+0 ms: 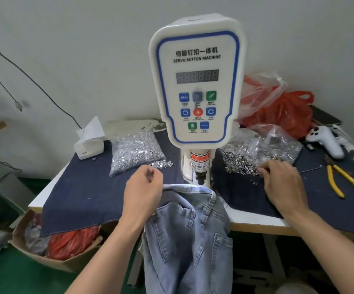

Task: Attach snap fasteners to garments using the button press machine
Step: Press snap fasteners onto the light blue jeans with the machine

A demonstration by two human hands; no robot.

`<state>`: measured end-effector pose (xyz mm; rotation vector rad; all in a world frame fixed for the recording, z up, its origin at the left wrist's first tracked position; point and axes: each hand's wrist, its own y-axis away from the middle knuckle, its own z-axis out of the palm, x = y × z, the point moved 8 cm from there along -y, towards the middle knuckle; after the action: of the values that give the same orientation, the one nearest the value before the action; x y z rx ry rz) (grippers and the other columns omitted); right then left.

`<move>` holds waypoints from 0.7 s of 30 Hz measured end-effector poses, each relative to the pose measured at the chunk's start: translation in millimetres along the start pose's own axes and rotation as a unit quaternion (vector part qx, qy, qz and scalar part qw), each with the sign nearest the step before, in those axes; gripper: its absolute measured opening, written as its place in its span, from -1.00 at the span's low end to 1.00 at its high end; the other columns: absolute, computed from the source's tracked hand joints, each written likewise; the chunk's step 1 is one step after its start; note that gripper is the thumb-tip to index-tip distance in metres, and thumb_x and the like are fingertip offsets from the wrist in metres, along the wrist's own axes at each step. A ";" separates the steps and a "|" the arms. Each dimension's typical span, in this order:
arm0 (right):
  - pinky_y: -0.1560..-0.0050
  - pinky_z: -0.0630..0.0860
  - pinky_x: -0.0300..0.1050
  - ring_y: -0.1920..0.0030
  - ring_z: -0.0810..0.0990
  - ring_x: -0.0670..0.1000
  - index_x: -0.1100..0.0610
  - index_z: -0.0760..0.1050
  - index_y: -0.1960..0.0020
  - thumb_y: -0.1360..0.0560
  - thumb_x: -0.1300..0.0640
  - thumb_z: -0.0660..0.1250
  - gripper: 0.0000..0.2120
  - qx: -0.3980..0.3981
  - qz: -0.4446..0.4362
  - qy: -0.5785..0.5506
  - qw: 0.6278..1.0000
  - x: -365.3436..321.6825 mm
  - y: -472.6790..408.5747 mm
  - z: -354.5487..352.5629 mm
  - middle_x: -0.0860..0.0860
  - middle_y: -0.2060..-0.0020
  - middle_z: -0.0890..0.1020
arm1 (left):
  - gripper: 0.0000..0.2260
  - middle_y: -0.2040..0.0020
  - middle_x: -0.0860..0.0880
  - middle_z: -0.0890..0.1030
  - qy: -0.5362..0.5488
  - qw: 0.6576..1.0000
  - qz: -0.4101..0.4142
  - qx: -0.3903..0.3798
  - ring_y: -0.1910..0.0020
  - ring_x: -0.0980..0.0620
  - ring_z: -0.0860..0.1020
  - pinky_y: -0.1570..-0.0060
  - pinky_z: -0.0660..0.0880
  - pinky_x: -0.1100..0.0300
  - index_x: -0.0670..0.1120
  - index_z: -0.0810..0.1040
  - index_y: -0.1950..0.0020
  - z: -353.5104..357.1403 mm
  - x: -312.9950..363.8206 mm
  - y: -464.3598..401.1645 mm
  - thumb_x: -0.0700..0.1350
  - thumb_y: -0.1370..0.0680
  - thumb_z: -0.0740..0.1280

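The jeans [189, 236] hang off the front edge of the surface [256, 219], their waistband lying at the foot of the press [197, 81], just under its punch [200, 178]. The left hand [143, 187] hovers over the waistband's left end, its grip curled, thumb and forefinger pinched together; whether a snap sits between them cannot be told. The right hand [283, 183] rests palm down on the dark cloth [82, 194], its grip bent into a loose heap of ring snaps [241, 164] spilling from an open bag [277, 145]. Left of the press lies a bag of silver caps [135, 151], and beyond it a tissue box [89, 143]. Yellow pliers [345, 181] and a white controller [325, 141] lie at the far right, with red bags [282, 111] behind.
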<state>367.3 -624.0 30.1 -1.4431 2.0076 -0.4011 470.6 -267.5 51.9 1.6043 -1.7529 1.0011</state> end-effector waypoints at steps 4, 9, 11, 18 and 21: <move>0.13 0.50 0.05 0.16 0.59 0.18 0.17 0.64 0.07 -0.48 0.30 0.52 -0.90 -0.007 0.002 -0.042 0.999 0.1 1.7 1.4 0.07 0.22 0.67 | -0.72 0.21 0.02 0.61 -0.072 0.997 0.032 0.004 0.17 0.02 0.55 0.25 0.35 0.03 -0.01 0.48 0.11 -8.3 28.6 -9.0 0.08 -0.68 0.11; 0.07 0.57 0.03 0.13 0.66 0.18 0.17 0.70 0.06 -0.39 0.36 0.58 -0.82 -0.018 -0.012 -0.069 0.997 -4.1 3.5 -0.5 0.07 0.19 0.70 | -0.85 -0.07 -0.16 0.62 -0.179 0.983 -0.028 -0.005 0.04 -0.18 0.48 0.08 0.36 0.00 -0.13 0.43 -0.21 17.3 4.1 -53.4 -0.11 -0.72 0.15; 0.07 0.56 -0.03 0.14 0.67 0.16 0.17 0.70 0.06 -0.37 0.39 0.58 -0.79 -0.011 -0.022 -0.076 0.997 -6.4 5.1 -2.3 0.06 0.19 0.71 | -0.76 -0.17 -0.21 0.62 -0.216 0.975 -0.045 -0.024 -0.08 -0.27 0.55 0.01 0.44 -0.04 -0.15 0.44 -0.33 33.6 -5.0 -60.9 -0.10 -0.70 0.18; 0.10 0.50 -0.17 0.17 0.68 0.09 0.17 0.70 0.06 -0.38 0.37 0.58 -0.81 0.007 -0.020 -0.098 0.995 -3.3 4.5 -7.2 0.02 0.20 0.71 | -0.77 -0.22 -0.23 0.61 -0.229 0.968 -0.099 -0.038 -0.19 -0.32 0.56 -0.08 0.52 -0.12 -0.20 0.54 -0.24 56.3 -26.5 -71.6 -0.16 -0.64 0.22; 0.10 0.43 -0.19 0.16 0.68 0.11 0.18 0.69 0.08 -0.41 0.32 0.58 -0.86 0.026 -0.007 -0.104 0.994 2.0 4.0 -8.1 0.03 0.19 0.71 | -0.78 -0.22 -0.24 0.61 -0.220 0.968 -0.116 -0.040 -0.20 -0.32 0.57 0.00 0.45 -0.07 -0.20 0.50 -0.26 58.4 -27.4 -74.3 -0.18 -0.63 0.28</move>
<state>358.8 -625.4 33.3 -1.4074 1.8102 -0.2938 552.4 -300.1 8.1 2.0356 -1.7916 0.4806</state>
